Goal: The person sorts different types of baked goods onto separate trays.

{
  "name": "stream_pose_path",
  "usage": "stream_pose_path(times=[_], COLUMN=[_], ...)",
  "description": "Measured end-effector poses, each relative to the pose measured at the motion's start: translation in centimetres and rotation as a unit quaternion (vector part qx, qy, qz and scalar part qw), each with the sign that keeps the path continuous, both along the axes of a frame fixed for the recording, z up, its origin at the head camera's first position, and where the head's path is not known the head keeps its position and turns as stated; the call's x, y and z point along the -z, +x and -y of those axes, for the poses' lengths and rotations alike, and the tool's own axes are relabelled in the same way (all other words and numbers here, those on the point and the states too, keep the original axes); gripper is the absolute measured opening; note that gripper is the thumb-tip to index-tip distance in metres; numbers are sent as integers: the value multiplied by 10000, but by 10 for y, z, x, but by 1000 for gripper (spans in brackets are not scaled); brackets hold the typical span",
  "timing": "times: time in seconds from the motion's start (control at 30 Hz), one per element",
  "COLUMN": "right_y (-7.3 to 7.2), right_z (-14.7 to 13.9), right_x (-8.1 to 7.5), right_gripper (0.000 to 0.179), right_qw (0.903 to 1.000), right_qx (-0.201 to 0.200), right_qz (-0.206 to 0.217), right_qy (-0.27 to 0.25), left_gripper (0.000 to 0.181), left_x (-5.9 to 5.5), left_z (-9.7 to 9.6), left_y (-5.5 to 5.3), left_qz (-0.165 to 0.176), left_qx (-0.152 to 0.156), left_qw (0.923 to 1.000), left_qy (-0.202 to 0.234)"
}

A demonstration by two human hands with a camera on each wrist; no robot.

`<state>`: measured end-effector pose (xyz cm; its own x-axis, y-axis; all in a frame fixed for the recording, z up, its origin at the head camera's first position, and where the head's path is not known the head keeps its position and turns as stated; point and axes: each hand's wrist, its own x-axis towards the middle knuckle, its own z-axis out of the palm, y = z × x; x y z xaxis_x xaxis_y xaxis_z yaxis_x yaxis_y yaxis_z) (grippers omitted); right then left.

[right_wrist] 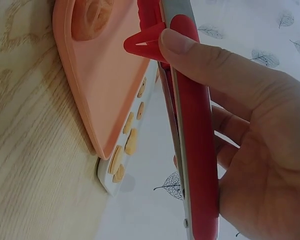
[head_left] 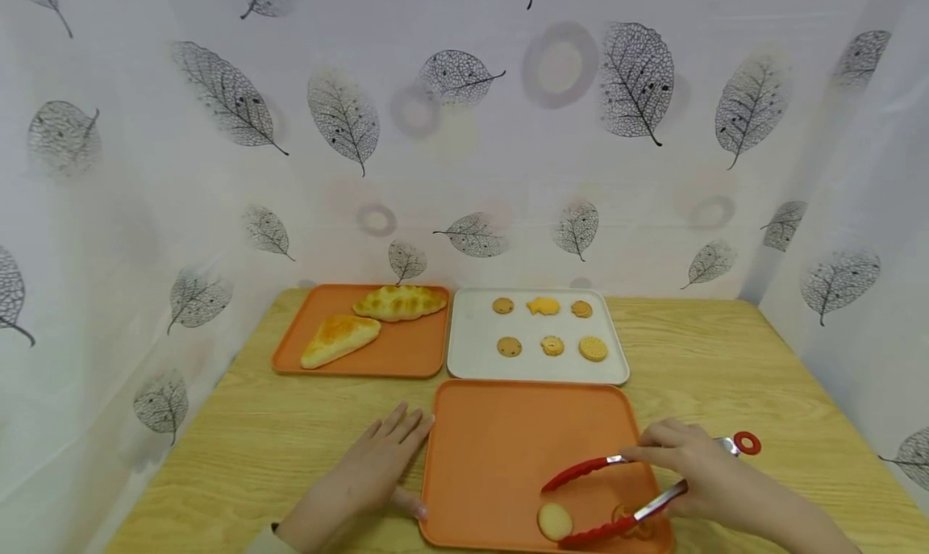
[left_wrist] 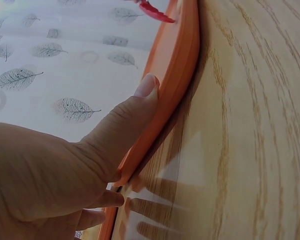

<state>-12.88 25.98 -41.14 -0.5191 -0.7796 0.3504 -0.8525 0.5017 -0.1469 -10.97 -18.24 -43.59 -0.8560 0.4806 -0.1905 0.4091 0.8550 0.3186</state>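
My right hand [head_left: 700, 473] grips red-and-silver tongs [right_wrist: 192, 135] by their handles, thumb on one side and fingers on the other. In the head view the tongs' arms are spread over the near orange tray [head_left: 508, 425], one red tip beside a round pale cookie [head_left: 555, 522] and the other just beyond it. A brown twisted pastry [right_wrist: 92, 17] lies in that tray's near right corner, partly hidden by the tongs in the head view. My left hand [head_left: 377, 465] rests at the tray's left edge, fingers extended, its thumb [left_wrist: 125, 120] touching the rim.
Behind the near tray stands a white tray [head_left: 472, 364] with two rows of small cookies, one fish-shaped [head_left: 544, 306]. Left of it, another orange tray [head_left: 406, 360] bears a triangular bread [head_left: 339, 340] and a braided bread [head_left: 399, 302]. A leaf-print curtain [head_left: 464, 167] hangs behind the wooden table [head_left: 726, 360].
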Motion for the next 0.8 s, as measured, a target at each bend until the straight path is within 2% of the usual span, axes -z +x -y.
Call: stream_pose_path(times=[0.3,0.57,0.8], right_y=[-5,-10,-20], right_z=[7,10,16], right_x=[5,7,3], right_gripper=[62,58,61], right_qw=[9988,9988,9988], right_qx=[-352,-357,-312], right_qz=[-106,60,18], right_qy=[-336,-339,-372], left_gripper=[123,123,123], left_x=[-1,1,-1], left_z=[0,0,0], left_y=[0,-1,-1], left_qz=[42,-15,-18], left_qx=[-19,6,1], left_qw=[10000,10000,10000], left_qy=[-27,-11,9])
